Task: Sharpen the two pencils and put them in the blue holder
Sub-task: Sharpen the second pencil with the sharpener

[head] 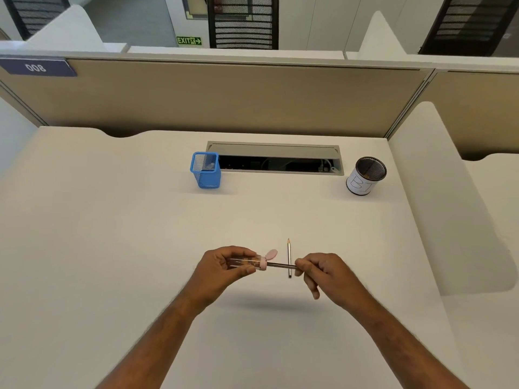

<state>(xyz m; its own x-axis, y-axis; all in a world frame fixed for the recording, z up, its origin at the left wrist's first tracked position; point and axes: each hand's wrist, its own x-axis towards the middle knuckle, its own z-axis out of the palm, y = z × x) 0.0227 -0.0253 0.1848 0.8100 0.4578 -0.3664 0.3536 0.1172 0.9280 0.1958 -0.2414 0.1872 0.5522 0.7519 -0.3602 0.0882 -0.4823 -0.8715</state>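
My left hand (224, 266) grips a clear tube sharpener (247, 262) with a pink cap and an open pink flap, held above the desk. My right hand (320, 272) pinches the end of a dark pencil (280, 265) whose other end is inside the sharpener's pink cap. A second pencil (289, 254) lies on the desk just behind, point facing away from me, crossing under the held pencil. The blue mesh holder (205, 170) stands upright at the back, left of centre.
A round black mesh cup (365, 176) with a white paper label stands at the back right. An open cable tray slot (276, 160) runs between the two holders. A beige partition wall (224, 96) closes the desk's far edge; a white divider (438, 192) bounds the right.
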